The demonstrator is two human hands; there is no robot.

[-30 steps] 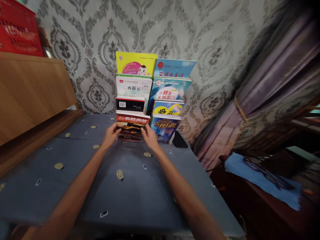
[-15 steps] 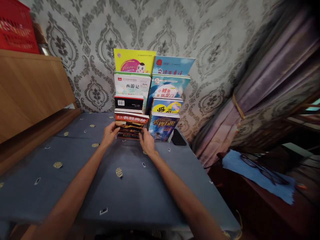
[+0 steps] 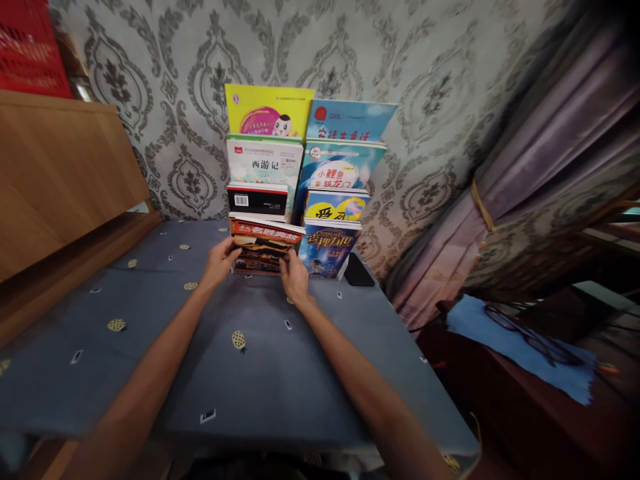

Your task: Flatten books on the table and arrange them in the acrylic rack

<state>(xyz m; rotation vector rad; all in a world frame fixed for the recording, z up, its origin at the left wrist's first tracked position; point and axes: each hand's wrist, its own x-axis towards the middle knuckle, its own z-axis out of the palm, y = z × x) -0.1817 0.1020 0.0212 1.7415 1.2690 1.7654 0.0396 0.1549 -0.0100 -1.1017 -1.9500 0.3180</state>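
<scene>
Both hands are closed on the front book of the left column, a book with a red-orange top band and white title characters. My left hand grips its left edge, and my right hand has the right edge. The book's top leans toward me. Behind it stand a black book, a white book and a yellow book, stepped upward. Alongside rises a second column: a dark blue book, a yellow-and-blue book, a teal book and a light blue book.
A black phone-like slab lies right of the books on the blue patterned tablecloth. Left is a wooden cabinet with a red basket on top. Glasses rest on a blue cloth at right, below a tied curtain.
The front left book has tilted, its top edge coming forward and its right side shifting slightly right. Both hands stay on its edges. The whole view has shifted slightly.
</scene>
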